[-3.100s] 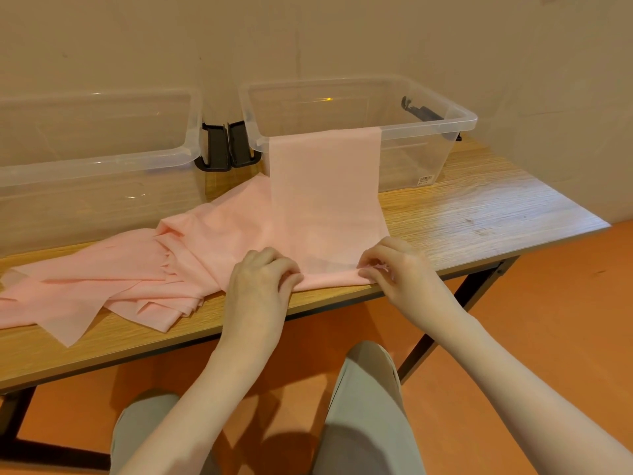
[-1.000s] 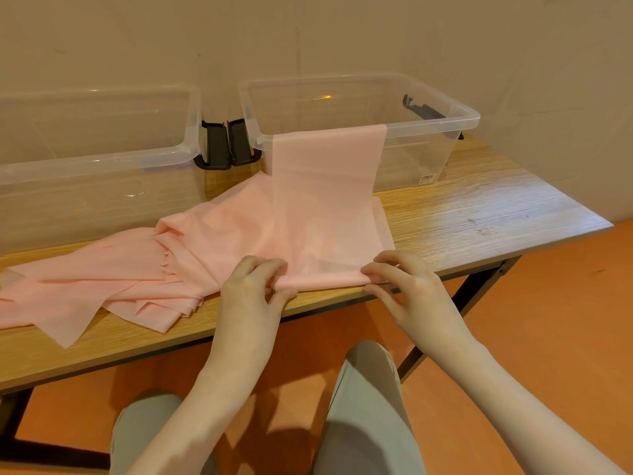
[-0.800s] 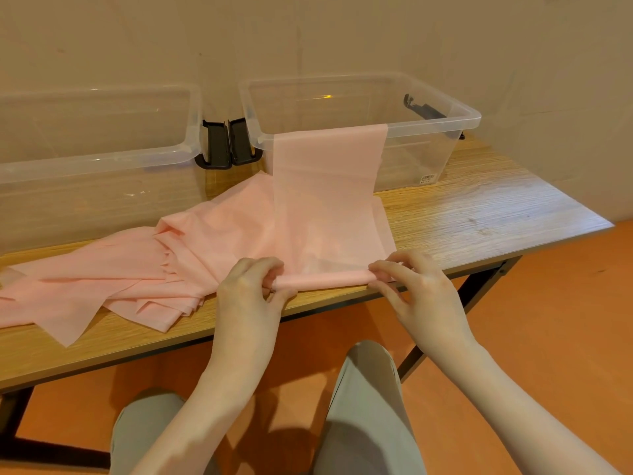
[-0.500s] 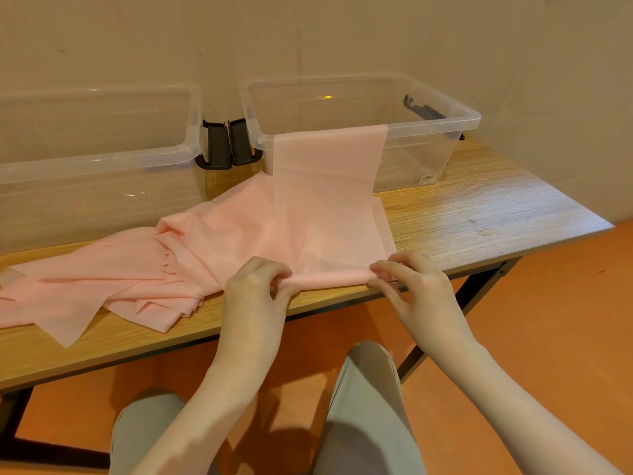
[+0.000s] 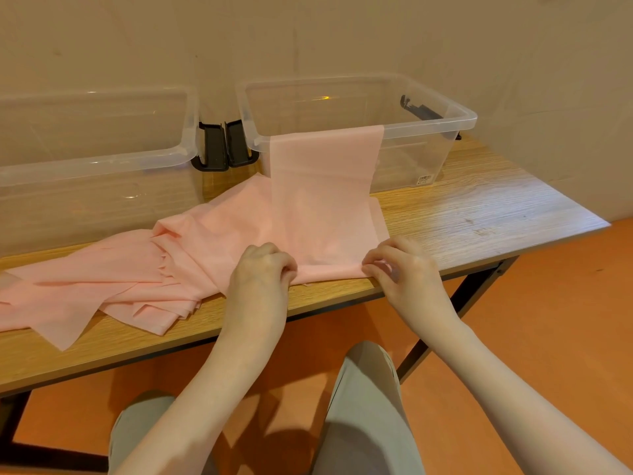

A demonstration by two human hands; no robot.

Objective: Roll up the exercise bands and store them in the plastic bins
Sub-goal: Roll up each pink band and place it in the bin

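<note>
Pink band (image 5: 322, 200) drapes over right bin (image 5: 445, 114) (left bin (image 5: 102, 159) transparent); both hands' fingers (image 5: 376, 265) pinch its near end.

Left bin (image 5: 92, 159): cut by left frame edge, far end unseen. Pink band heap (image 5: 102, 282): left end runs out of frame; layers overlap, count can't be told. Draped band (image 5: 325, 186): upper end drops inside right bin (image 5: 428, 114), hidden past the rim. Its near edge sits under the left hand (image 5: 260, 279) and right hand (image 5: 407, 269); fingertips curl out of sight. Bin label (image 5: 424, 180): too small to read. Worktop (image 5: 479, 214): left part cut off.
</note>
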